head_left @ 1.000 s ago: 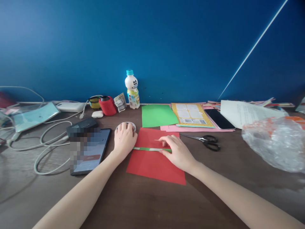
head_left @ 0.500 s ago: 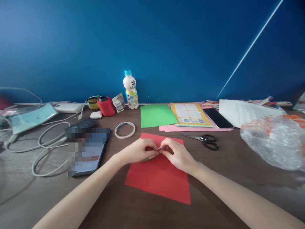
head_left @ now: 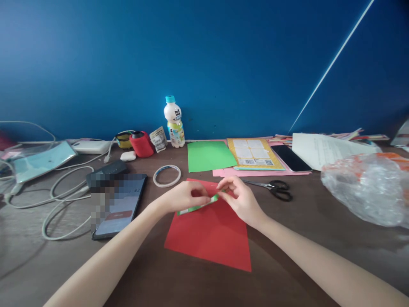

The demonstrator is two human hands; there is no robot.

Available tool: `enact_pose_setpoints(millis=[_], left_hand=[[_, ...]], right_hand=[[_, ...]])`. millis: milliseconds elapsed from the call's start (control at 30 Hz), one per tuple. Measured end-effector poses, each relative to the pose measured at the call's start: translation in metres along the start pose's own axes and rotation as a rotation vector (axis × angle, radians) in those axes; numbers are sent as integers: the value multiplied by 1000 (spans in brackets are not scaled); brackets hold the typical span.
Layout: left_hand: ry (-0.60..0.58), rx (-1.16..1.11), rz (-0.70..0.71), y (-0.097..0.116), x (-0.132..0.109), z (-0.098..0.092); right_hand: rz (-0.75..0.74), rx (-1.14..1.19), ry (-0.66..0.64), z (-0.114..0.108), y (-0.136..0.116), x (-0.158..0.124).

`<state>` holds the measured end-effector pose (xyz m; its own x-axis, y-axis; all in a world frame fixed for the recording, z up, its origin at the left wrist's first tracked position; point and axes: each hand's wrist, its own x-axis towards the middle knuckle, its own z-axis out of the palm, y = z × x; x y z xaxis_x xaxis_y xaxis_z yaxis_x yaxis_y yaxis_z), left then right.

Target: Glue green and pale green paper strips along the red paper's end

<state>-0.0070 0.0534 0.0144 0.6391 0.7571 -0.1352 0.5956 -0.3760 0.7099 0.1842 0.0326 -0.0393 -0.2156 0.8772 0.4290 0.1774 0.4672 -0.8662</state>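
A narrow green paper strip (head_left: 193, 209) with a white band along it slants just above a red sheet of paper (head_left: 207, 241). My left hand (head_left: 185, 197) is closed on the strip, thumb on top, covering part of it. At the strip's right end, the fingertips of my right hand (head_left: 240, 201) pinch together on its tip; the exact grip is partly hidden. The red sheet lies on the dark table under both hands. A roll of white tape (head_left: 166, 185) rests flat beyond my left hand, and black-handled scissors (head_left: 279, 190) lie to the right.
At the back are a green sheet (head_left: 209, 156), a yellow packet (head_left: 254, 154), a dark phone (head_left: 291, 158) and a bottle (head_left: 174, 123). Crumpled clear plastic (head_left: 367, 192) lies right. On the left are a tablet-like device (head_left: 124, 213), cables (head_left: 47, 221) and a red pouch (head_left: 141, 145).
More of the green strip now shows, reaching out left below my left hand. My right hand has moved slightly right and up, with its fingers at the strip's right end.
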Motion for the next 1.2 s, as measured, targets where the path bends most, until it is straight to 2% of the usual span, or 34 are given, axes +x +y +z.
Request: enact_pose_setpoints(millis=[133,267,400,533,633,900,1200], left_hand=[[-36,-203,22,5,4,2],[-116,-420,-37,7,4,2],[-107,-446,-108,4,8,13],[-9,-519,-166,-3,14,22],[37,-527,-193,-7,16,22],[-21,-547,-162,-14,16,24],[-40,-555,-152,-12,14,23]], right_hand=[[6,-6,22,0,0,-1],[-9,14,46,0,1,-1],[-7,22,26,-1,0,0],[-20,4,69,-3,-2,2],[-49,-40,53,-4,-3,2],[-60,-234,-6,-4,-7,3],[-98,-274,6,-3,-3,4]])
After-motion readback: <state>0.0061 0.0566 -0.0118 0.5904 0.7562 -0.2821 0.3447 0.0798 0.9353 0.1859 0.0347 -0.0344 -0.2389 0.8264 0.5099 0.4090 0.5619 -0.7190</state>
